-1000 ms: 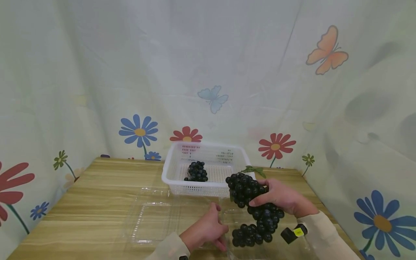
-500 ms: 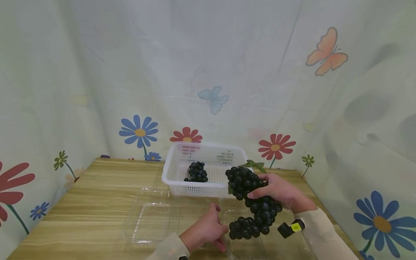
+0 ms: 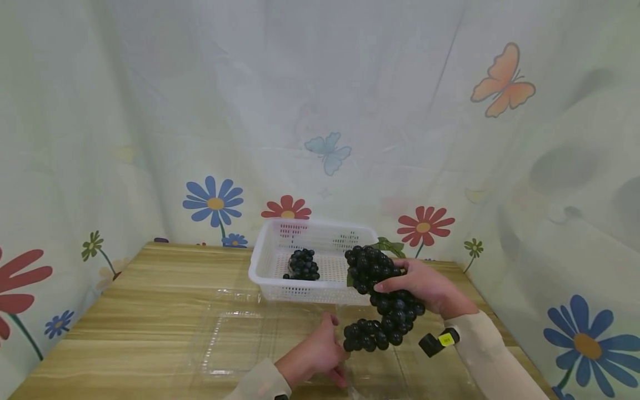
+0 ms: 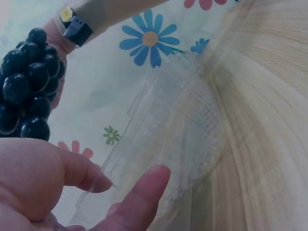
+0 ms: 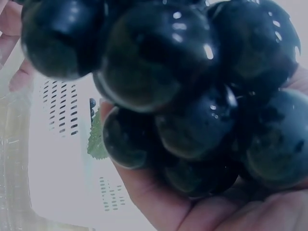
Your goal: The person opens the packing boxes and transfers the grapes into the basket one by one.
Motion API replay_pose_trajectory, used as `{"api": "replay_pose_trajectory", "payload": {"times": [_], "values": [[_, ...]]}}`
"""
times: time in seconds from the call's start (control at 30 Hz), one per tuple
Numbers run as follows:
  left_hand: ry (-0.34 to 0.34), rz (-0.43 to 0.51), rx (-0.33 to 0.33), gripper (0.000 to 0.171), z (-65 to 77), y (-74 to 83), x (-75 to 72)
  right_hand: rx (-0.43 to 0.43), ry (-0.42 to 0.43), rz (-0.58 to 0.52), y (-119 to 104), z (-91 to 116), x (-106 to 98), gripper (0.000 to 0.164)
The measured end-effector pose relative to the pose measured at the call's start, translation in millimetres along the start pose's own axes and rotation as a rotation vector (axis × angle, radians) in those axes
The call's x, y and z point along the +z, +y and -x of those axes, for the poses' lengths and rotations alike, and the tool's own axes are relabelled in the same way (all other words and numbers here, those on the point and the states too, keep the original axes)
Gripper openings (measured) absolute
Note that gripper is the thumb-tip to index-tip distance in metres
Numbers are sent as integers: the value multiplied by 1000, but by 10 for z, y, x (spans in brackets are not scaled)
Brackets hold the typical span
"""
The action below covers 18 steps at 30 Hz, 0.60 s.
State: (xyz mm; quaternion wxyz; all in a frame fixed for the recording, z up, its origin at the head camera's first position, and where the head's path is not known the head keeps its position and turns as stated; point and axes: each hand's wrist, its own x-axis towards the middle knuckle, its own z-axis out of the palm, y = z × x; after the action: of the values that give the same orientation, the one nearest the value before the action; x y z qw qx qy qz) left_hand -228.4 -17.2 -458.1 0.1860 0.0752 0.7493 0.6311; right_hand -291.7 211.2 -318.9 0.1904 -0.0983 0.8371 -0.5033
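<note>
My right hand (image 3: 422,283) grips a bunch of dark grapes (image 3: 370,269) near its top, and the long cluster hangs over a clear plastic container (image 3: 377,372). Close up in the right wrist view, shiny grapes (image 5: 159,57) lie against the curled fingers. My left hand (image 3: 317,350) is low beside the same container, fingers spread and touching its near-side edge. In the left wrist view, its thumb and a finger stand apart at the clear container wall (image 4: 163,110). Green leaves (image 3: 390,246) stick out above the right hand.
Behind the hands stands a white perforated basket (image 3: 310,289), with a smaller dark grape bunch (image 3: 303,264) inside. Another clear plastic container (image 3: 232,339) lies on the wooden table (image 3: 125,311) at left. A flower-patterned curtain (image 3: 240,111) encloses the back and sides.
My right hand has lifted the grape bunch a little and carried it leftward and away from me. The left hand stays where it was.
</note>
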Motion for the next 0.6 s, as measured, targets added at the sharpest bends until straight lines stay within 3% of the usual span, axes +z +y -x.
{"api": "replay_pose_trajectory", "payload": {"times": [0.13,0.27,0.5,0.6], "values": [[-21,6,6,64,5,-6,-16,1,29,8,-27,-58,15,79],[-22,16,12,63,18,-4,-14,-15,11,-42,-38,-146,8,73],[18,31,41,63,24,-9,22,9,91,-12,-82,-289,-16,99],[21,34,52,62,21,-12,29,26,82,-41,-103,-345,-21,97]]}}
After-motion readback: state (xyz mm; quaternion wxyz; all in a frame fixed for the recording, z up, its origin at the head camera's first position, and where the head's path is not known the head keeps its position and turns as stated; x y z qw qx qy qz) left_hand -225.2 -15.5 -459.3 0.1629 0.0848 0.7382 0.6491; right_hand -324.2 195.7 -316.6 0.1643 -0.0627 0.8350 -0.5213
